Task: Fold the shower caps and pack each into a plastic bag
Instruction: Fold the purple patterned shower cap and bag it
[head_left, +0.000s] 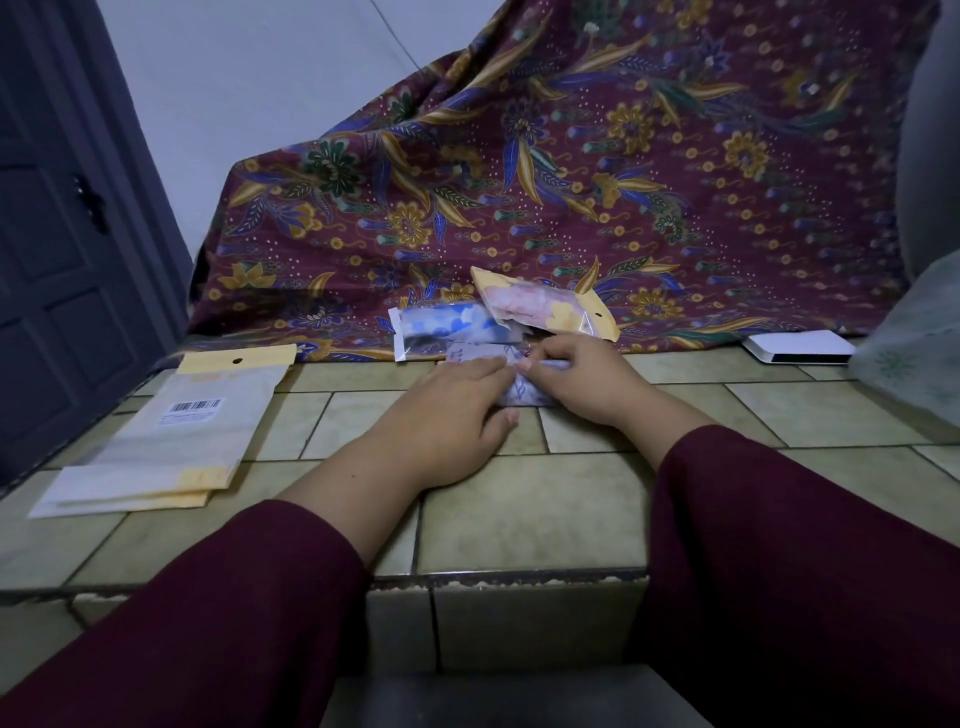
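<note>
Shower cap (511, 382), pale lilac, lies partly folded near the tiled ledge's (519, 519) far edge. Left hand (447, 415) presses it flat; right hand (576, 379) pinches its fold. Slippery plastic could spring open if either pressure eases, and nudge the packed bags (498, 322) behind.

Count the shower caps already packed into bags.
2. The blue packed cap lies by the patterned cloth, beyond the hands; the pink packed cap leans against its right end. Others may be hidden behind the hands.
</note>
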